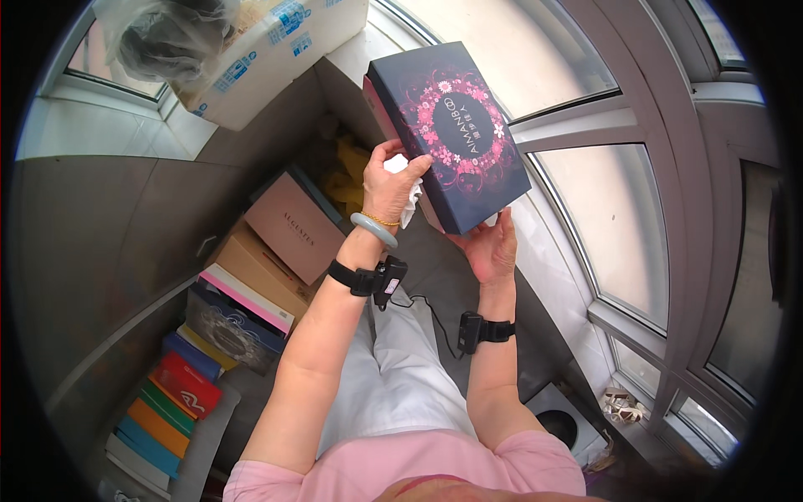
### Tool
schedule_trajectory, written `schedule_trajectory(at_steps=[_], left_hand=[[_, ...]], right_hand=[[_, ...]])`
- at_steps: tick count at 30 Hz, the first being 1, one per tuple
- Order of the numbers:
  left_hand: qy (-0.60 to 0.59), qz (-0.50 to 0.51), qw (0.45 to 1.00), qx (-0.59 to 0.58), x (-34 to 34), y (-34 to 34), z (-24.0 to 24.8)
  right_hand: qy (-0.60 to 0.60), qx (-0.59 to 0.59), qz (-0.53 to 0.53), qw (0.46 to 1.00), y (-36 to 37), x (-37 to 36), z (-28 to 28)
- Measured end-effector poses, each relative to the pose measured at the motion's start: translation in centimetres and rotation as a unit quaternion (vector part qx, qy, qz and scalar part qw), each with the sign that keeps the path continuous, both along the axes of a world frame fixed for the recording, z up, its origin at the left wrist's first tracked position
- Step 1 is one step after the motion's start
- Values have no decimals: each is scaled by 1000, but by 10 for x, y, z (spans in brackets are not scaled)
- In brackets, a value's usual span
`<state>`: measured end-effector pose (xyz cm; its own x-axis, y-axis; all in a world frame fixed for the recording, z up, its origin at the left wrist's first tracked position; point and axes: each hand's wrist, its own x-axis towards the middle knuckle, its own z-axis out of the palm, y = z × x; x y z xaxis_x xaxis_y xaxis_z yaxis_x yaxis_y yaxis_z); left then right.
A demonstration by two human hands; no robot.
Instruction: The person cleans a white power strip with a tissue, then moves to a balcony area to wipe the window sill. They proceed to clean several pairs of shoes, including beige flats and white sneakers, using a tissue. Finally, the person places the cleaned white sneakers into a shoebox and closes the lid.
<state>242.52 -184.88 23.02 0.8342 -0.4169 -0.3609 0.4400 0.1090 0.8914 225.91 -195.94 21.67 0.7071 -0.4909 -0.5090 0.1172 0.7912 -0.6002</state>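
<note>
A dark blue cardboard box (pixel 458 138) with a ring of pink flowers on its lid is held up in front of me, tilted, next to the window. My left hand (pixel 386 188) is closed on its left edge, thumb on the lid. A crumpled white tissue (pixel 411 207) is tucked in that same hand. From below, my right hand (pixel 492 251) supports the near right corner, its thumb up beside the box; its other fingers are partly hidden underneath. A small bit of white shows between that hand and the box.
To the left stand a pink box (pixel 293 226), a brown carton (pixel 263 272) and a row of colourful boxes (pixel 180 381). A white foam box (pixel 276 63) with a plastic bag sits on the ledge above. Framed windows (pixel 602 217) line the right side.
</note>
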Motion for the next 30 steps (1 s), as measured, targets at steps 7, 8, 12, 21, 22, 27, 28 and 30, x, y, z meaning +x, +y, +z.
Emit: schedule_trajectory(at_steps=[7,8,12,21,22,27,28,30], left_hand=[[18,13,995,96,2,-8,-12],[16,17,994,109,3,-9,-8],[58,-67,995,47,7,-4,1],[-14,42,999,22,-60,53,-44],[-12,38,999,26,-70,72,-50],[126,155,979,-30,-93,154,-60],[132,172,976,-14,-95,171,-70],[147,216,965,-13,-90,196,-86]], right_hand=[[-19,-17,65,998,-6,22,-2],[-7,-21,67,998,-5,22,-7],[-44,-13,38,998,-8,24,-19],[1,-46,73,996,15,-22,-23],[12,-53,89,995,29,-26,-28],[44,-36,183,982,95,-25,-65],[44,-31,200,978,111,-18,-73],[30,-4,225,974,138,-6,-103]])
